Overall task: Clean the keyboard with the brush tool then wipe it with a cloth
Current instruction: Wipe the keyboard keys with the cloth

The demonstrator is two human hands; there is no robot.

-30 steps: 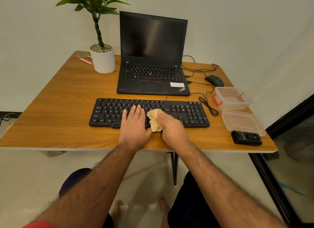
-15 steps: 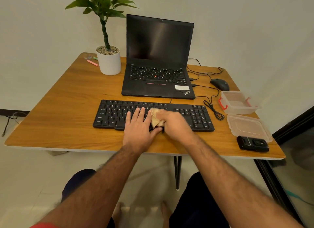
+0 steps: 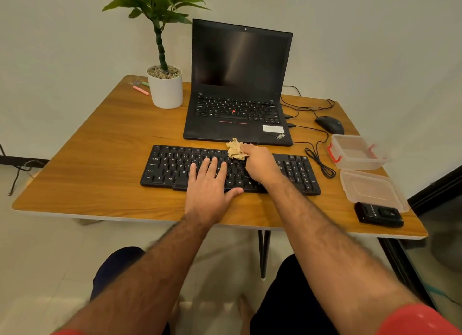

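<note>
A black keyboard lies across the middle of the wooden table, in front of a laptop. My left hand lies flat on its middle keys with fingers straight and the thumb at the front edge. My right hand grips a crumpled beige cloth and holds it against the keyboard's top rows, near the far edge. No brush shows in this view.
An open black laptop stands behind the keyboard, a potted plant to its left. A mouse and cables lie at the right. A clear box, its lid and a small black device sit near the right edge.
My right hand has carried the cloth from the keyboard's front rows up to its far edge. The left hand has stayed flat on the keys. The camera has tilted.
</note>
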